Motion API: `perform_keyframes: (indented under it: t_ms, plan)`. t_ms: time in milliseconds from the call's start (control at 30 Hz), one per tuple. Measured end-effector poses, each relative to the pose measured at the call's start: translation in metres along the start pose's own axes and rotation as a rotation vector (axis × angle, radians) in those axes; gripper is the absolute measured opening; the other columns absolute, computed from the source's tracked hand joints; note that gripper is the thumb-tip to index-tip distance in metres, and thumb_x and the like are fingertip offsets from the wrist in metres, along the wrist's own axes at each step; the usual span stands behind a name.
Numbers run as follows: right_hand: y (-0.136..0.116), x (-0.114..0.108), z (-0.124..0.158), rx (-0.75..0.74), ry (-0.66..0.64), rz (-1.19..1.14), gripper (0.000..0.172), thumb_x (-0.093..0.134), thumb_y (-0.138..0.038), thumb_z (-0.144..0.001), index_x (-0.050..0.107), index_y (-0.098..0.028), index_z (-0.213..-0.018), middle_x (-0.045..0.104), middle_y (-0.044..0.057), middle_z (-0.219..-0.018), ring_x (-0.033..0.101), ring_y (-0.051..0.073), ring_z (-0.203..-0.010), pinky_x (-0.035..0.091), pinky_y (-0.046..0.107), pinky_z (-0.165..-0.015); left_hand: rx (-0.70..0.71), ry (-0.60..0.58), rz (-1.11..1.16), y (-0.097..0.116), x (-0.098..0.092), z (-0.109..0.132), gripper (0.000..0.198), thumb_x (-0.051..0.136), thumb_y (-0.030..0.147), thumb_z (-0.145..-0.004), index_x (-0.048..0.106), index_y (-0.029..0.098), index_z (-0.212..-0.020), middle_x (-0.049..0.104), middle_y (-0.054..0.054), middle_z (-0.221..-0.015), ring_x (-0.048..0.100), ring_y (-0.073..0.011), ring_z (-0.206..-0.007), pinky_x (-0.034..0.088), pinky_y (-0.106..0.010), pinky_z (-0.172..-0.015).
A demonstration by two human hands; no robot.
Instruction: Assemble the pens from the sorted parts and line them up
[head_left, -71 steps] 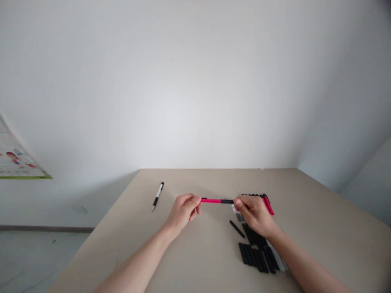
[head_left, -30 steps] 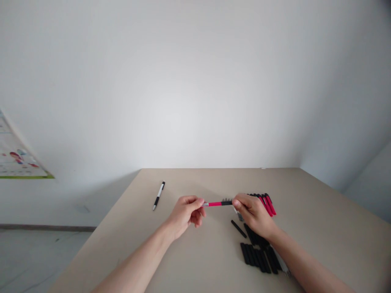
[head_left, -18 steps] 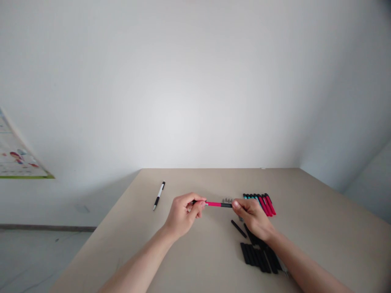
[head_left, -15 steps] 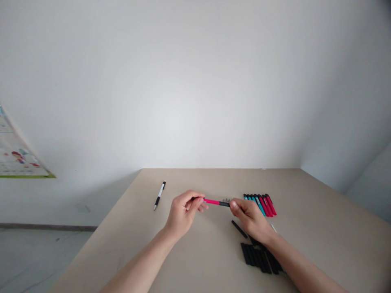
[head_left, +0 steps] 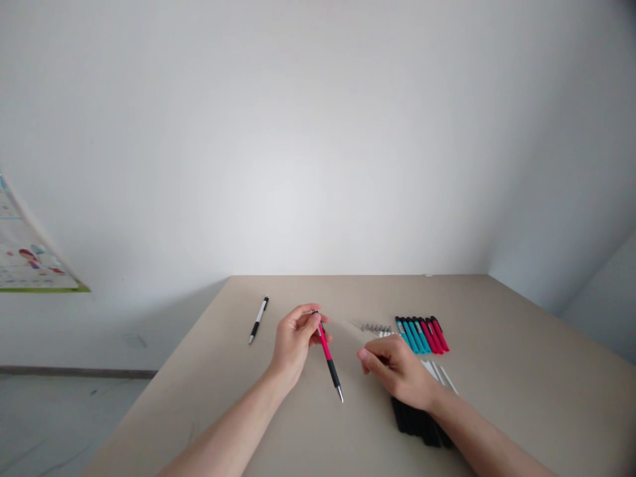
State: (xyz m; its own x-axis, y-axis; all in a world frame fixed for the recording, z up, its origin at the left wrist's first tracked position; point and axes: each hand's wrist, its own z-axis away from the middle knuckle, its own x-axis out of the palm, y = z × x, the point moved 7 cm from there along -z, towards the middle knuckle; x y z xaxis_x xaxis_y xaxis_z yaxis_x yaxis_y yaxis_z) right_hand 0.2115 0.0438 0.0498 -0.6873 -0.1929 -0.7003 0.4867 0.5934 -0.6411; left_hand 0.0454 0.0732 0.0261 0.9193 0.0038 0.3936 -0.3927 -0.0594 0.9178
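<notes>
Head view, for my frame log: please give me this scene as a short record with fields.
Left hand: holds the red-and-black pen near its top
Pen pose: slanted in view, silver tip at the lower end
Right hand: curled, apart from that pen; grasp unclear
Far left of table: white-and-black pen
Row: teal and red barrels, beyond the right hand
Loose parts: small grey pieces, white rods, black tubes partly hidden by the right hand

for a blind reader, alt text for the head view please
A left hand holds a red pen, silver tip toward the viewer, above a beige table. The right hand partly hides black pieces; teal and red barrels lie in a row beyond, and a black-and-white pen lies left.
</notes>
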Motion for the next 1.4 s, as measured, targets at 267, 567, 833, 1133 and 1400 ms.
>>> perform_keyframes:
  t_ms: [267,567,833,1133,1400]
  plan:
    - [-0.019,0.021,0.003,0.037,-0.121,0.065,0.032,0.053,-0.035,-0.087,0.058,-0.016,-0.062,0.041,-0.005,-0.050,0.034,0.008,-0.045,0.021,0.023,-0.046,0.016,-0.074,0.028,0.002,0.008,0.002,0.038,0.074,0.038,-0.071,0.057,0.015,-0.096,0.069,-0.006,-0.083,0.065,-0.0151,-0.056,0.052,-0.028,-0.057]
    - [-0.022,0.029,0.002,0.045,-0.171,0.016,0.033,0.050,-0.028,-0.087,0.043,-0.018,-0.056,0.035,-0.006,-0.050,0.030,0.008,-0.046,0.021,0.024,-0.046,-0.134,-0.275,0.005,-0.010,0.033,0.019,0.066,0.071,0.036,-0.077,0.036,0.025,-0.132,0.070,-0.010,-0.096,0.070,-0.0221,-0.073,0.054,-0.034,-0.067]
    - [-0.022,0.036,0.003,0.038,-0.206,0.009,0.034,0.049,-0.029,-0.087,0.036,-0.019,-0.057,0.033,-0.006,-0.051,0.029,0.008,-0.046,0.021,0.024,-0.047,-0.133,-0.305,-0.140,-0.006,0.033,0.020,0.069,0.069,0.039,-0.076,0.036,0.021,-0.134,0.071,-0.010,-0.090,0.070,-0.0222,-0.068,0.055,-0.033,-0.065]
    - [-0.022,0.037,0.002,0.029,-0.218,0.039,0.031,0.049,-0.028,-0.087,0.041,-0.019,-0.058,0.036,-0.006,-0.051,0.031,0.009,-0.047,0.022,0.023,-0.048,-0.117,-0.315,-0.168,-0.007,0.033,0.019,0.065,0.068,0.038,-0.077,0.038,0.020,-0.132,0.071,-0.009,-0.086,0.070,-0.0215,-0.067,0.054,-0.029,-0.061]
    - [-0.023,0.036,0.002,0.022,-0.216,0.037,0.032,0.050,-0.027,-0.087,0.040,-0.019,-0.058,0.033,-0.007,-0.051,0.029,0.008,-0.047,0.021,0.023,-0.048,-0.128,-0.316,-0.171,-0.005,0.034,0.020,0.071,0.068,0.039,-0.078,0.034,0.022,-0.137,0.071,-0.009,-0.090,0.070,-0.0216,-0.070,0.054,-0.030,-0.063]
